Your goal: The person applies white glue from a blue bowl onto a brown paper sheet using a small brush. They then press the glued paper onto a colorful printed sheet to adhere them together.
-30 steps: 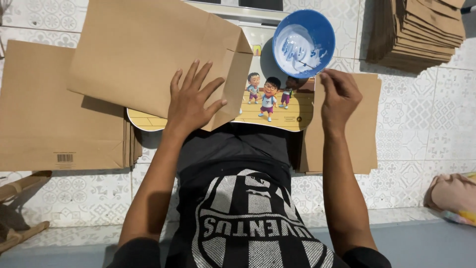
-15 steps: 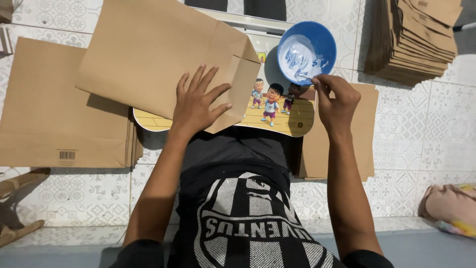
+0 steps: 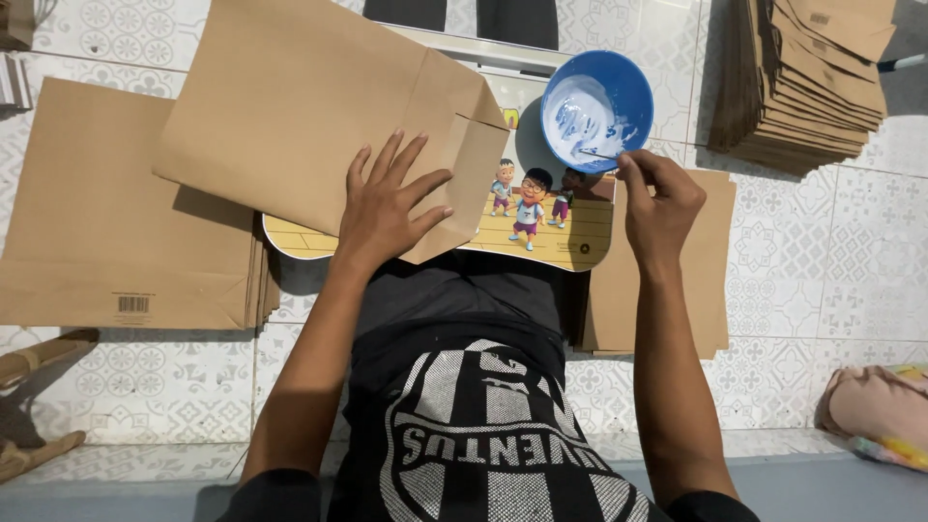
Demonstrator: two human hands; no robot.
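My left hand (image 3: 387, 203) lies flat, fingers spread, on a large brown paper bag (image 3: 309, 106) resting on a small cartoon-printed table (image 3: 541, 232). My right hand (image 3: 657, 198) pinches a thin stick whose tip reaches into a blue bowl (image 3: 597, 108) of white glue at the table's far right corner. The bag's folded flap edge points toward the bowl.
A pile of flat brown bags (image 3: 106, 213) lies on the tiled floor at left, another sheet stack (image 3: 677, 290) under my right forearm, and a tall stack (image 3: 807, 77) at the back right. A pink cloth bundle (image 3: 875, 411) sits at the right edge.
My right hand has lifted from the table edge toward the bowl, and the stick now dips into the glue. The left hand stays pressed on the bag.
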